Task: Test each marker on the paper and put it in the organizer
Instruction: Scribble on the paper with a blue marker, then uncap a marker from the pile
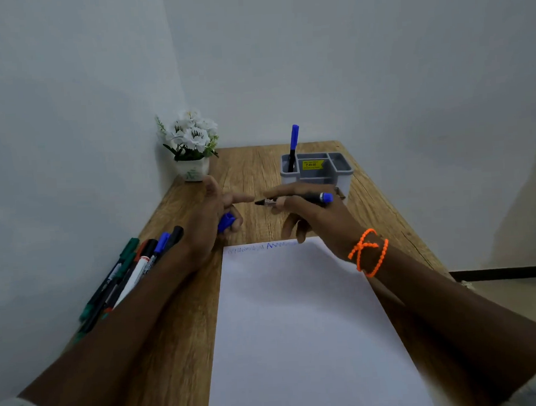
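R hand [310, 213] grips uncapped black marker w/ blue end [297, 199] between thumb & fingers, held level above wooden desk [258, 169], tip pointing to 9 o'clock. L hand [211, 218] at 9 o'clock of it, lower fingers curled round blue cap [226, 222], index finger stretched toward marker tip, nearly touching. White paper sheet [297, 319] at 6 o'clock of hands, blue scribbles [263, 247] along its far edge. Grey plastic organizer [318, 170] at 12 o'clock of R hand, one blue-capped pen [294, 145] upright in its L compartment. Loose markers pile [130, 272] at 8 o'clock by wall. White flower pot [192, 144] at 11 o'clock corner. Orange bead bracelet [368, 252] on R wrist.
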